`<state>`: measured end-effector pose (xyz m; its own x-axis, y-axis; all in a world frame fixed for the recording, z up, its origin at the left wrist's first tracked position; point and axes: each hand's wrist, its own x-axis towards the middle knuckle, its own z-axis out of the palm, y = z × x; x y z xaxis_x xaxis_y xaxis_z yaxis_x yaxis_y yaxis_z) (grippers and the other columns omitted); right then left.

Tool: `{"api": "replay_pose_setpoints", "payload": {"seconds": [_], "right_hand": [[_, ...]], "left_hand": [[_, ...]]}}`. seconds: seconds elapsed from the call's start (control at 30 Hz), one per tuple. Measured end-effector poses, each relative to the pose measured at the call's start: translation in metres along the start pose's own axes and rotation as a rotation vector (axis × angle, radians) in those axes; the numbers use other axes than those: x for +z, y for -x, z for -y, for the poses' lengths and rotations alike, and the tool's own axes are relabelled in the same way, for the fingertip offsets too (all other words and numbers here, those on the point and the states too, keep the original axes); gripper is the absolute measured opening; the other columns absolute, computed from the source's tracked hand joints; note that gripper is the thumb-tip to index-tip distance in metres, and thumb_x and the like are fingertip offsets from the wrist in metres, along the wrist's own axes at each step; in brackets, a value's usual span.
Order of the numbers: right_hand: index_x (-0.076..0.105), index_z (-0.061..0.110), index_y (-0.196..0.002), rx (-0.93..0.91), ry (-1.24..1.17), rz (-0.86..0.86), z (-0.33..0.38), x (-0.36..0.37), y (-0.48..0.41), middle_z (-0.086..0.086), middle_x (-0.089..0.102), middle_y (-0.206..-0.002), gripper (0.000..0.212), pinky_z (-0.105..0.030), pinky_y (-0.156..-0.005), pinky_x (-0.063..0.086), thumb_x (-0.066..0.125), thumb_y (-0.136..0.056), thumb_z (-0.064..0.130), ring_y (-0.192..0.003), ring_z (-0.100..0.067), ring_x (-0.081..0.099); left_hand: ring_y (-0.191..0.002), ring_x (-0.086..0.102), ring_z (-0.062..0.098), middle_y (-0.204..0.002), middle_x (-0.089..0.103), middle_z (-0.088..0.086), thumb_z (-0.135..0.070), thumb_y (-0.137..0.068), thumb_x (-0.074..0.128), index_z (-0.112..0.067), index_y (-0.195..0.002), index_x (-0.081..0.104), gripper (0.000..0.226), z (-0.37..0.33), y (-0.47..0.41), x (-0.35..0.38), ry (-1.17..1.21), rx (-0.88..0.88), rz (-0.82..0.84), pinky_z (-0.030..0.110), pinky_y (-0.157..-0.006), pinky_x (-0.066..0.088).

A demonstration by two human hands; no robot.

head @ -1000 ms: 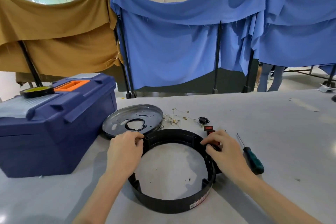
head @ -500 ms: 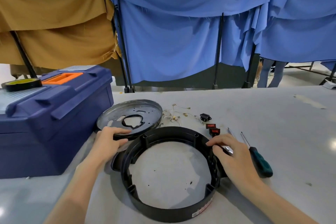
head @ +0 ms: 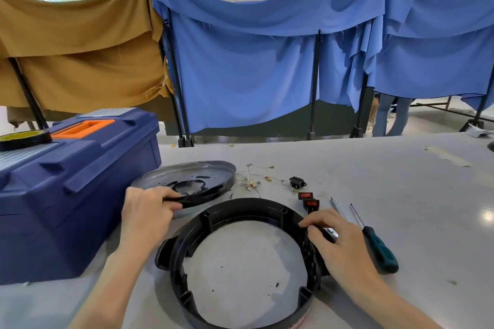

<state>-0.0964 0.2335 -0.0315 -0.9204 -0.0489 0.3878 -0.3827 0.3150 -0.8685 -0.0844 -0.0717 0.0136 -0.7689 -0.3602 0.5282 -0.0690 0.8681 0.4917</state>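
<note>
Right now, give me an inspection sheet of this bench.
Surface: grey table, dark specks.
Job's things: black ring lying flat; metal plate, near edge lifted.
Clutter: two red switches, black socket, two screwdrivers, toolbox, tape roll on it.
Hands: left hand grips plate's near edge; right hand holds ring's right rim.
Cables: loose wires with gold terminals.
Surroundings: blue and tan cloth screens; someone's legs behind.
</note>
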Motion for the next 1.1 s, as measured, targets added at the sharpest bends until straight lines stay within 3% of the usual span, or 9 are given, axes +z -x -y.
{"api": "replay_pose_setpoints", "payload": {"seconds": [0.17,0.37,0.5,0.6,0.8,0.9,1.1], "right_hand": [[0.071,0.03,-0.08,0.002,0.024,0.001,0.0,0.0,0.0,0.016,0.065,-0.095,0.029,-0.002,-0.078,0.039,0.061,-0.089,0.004,-0.093,0.008,0.057],[0.07,0.028,-0.082,-0.004,0.047,0.005,0.003,-0.001,0.001,0.015,0.064,-0.096,0.026,0.0,-0.077,0.04,0.061,-0.09,0.004,-0.095,0.012,0.054],[0.07,0.027,-0.084,0.004,0.035,0.007,0.003,-0.001,0.001,0.015,0.063,-0.098,0.026,-0.008,-0.079,0.045,0.06,-0.091,0.004,-0.096,0.011,0.054],[0.069,0.025,-0.092,0.01,0.04,-0.005,0.001,0.0,0.001,0.015,0.064,-0.1,0.025,-0.002,-0.076,0.043,0.055,-0.095,0.004,-0.096,0.013,0.054],[0.061,0.029,-0.104,0.025,0.014,-0.018,0.002,0.002,0.002,0.018,0.065,-0.097,0.025,-0.005,-0.069,0.045,0.044,-0.102,0.012,-0.091,0.01,0.058],[0.061,0.031,-0.096,-0.029,-0.006,-0.07,0.003,0.002,0.003,0.012,0.067,-0.083,0.027,-0.01,-0.062,0.043,0.042,-0.103,0.013,-0.078,0.003,0.058],[0.059,0.03,-0.101,-0.055,-0.06,-0.099,0.002,0.003,0.001,0.02,0.065,-0.088,0.025,-0.005,-0.068,0.041,0.039,-0.104,0.016,-0.088,0.007,0.059]], "left_hand": [[-0.088,0.036,0.024,-0.059,0.05,-0.023,0.005,-0.075,0.075,-0.014,-0.084,0.079,0.021,-0.036,0.015,-0.017,0.029,0.13,-0.139,0.032,-0.066,0.033],[-0.06,0.06,0.026,-0.06,0.064,-0.005,0.008,-0.057,0.085,-0.016,-0.065,0.073,0.028,-0.069,0.055,-0.024,-0.003,0.297,-0.067,0.036,-0.053,0.049],[-0.052,0.061,0.02,-0.058,0.064,-0.008,-0.006,-0.058,0.072,-0.018,-0.062,0.071,0.012,-0.081,0.079,-0.02,0.029,0.397,-0.09,0.034,-0.045,0.051],[-0.049,0.059,0.016,-0.055,0.062,-0.01,-0.012,-0.055,0.068,-0.02,-0.059,0.07,0.009,-0.091,0.09,-0.021,0.038,0.414,-0.084,0.031,-0.041,0.047],[-0.049,0.057,0.01,-0.057,0.06,-0.012,-0.007,-0.053,0.09,-0.019,-0.063,0.07,0.024,-0.104,0.106,-0.016,0.088,0.537,-0.038,0.028,-0.039,0.048],[-0.049,0.055,0.005,-0.057,0.058,-0.014,-0.017,-0.058,0.078,-0.02,-0.062,0.069,0.01,-0.11,0.111,-0.014,0.102,0.614,-0.007,0.025,-0.038,0.046],[-0.054,0.053,0.004,-0.057,0.056,-0.015,-0.028,-0.062,0.075,-0.024,-0.069,0.074,0.008,-0.115,0.119,-0.011,0.09,0.743,0.162,0.025,-0.038,0.044]]}}
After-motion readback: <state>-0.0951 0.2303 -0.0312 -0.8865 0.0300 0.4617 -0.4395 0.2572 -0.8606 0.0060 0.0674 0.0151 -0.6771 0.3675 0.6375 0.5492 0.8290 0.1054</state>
